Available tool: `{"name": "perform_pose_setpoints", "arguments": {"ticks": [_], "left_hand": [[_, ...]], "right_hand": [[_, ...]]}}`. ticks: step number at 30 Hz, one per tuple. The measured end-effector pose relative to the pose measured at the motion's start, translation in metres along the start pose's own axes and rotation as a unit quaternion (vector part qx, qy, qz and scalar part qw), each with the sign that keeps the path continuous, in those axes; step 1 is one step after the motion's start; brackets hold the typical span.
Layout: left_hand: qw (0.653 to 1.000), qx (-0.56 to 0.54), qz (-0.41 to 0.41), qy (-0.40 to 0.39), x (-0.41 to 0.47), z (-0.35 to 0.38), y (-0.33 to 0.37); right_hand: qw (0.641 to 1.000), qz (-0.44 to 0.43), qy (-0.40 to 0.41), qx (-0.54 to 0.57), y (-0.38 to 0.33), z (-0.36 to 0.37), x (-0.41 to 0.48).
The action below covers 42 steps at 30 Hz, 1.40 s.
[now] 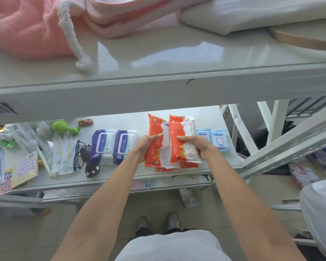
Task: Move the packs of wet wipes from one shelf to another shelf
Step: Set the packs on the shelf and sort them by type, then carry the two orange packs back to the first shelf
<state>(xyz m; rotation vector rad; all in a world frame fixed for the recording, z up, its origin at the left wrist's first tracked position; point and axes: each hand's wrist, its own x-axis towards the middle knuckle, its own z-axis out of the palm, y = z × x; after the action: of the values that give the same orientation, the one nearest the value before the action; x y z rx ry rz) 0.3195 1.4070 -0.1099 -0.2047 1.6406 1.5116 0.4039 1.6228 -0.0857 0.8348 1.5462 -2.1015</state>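
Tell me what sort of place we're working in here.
Probably a home storage or utility corner, not a shop: white metal shelving over a tiled floor, holding mixed household items, such as wet wipe packs, sunglasses, a toy car and a pink towel.

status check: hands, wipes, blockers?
Left hand and right hand each grip an orange wipes pack, low on the lower shelf. More orange packs beneath. Upper shelf overhangs.

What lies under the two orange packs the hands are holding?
Under the orange packs, held in the grip of the left hand and right hand, edges of more orange packs show. Their number stays hidden.
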Motion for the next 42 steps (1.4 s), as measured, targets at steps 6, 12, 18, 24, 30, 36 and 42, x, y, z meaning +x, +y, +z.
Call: {"name": "perform_pose_setpoints", "arguments": {"ticks": [6, 12, 18, 24, 30, 36, 42], "left_hand": [[1.0, -0.01, 0.004, -0.015, -0.019, -0.003, -0.003], [0.999, -0.05, 0.013, -0.004, -0.041, -0.004, -0.011], [0.995, -0.089, 0.029, 0.023, -0.079, -0.015, -0.035], [0.971, -0.199, 0.031, 0.127, -0.164, -0.056, -0.111], [0.907, -0.32, 0.065, 0.266, -0.272, -0.09, -0.201], [0.817, -0.416, 0.104, 0.386, -0.365, -0.106, -0.291], [0.734, -0.481, 0.119, 0.464, -0.43, -0.13, -0.374]], "right_hand": [[0.998, -0.042, 0.016, 0.033, 0.01, 0.008, 0.003], [0.995, -0.053, -0.081, 0.019, 0.001, 0.016, -0.02], [0.989, -0.016, -0.147, -0.023, 0.009, 0.027, -0.023], [0.951, 0.045, -0.271, -0.14, 0.034, 0.104, -0.026], [0.888, 0.106, -0.372, -0.25, 0.085, 0.226, -0.045], [0.809, 0.162, -0.461, -0.328, 0.153, 0.337, -0.082], [0.729, 0.217, -0.519, -0.39, 0.232, 0.432, -0.114]]}}
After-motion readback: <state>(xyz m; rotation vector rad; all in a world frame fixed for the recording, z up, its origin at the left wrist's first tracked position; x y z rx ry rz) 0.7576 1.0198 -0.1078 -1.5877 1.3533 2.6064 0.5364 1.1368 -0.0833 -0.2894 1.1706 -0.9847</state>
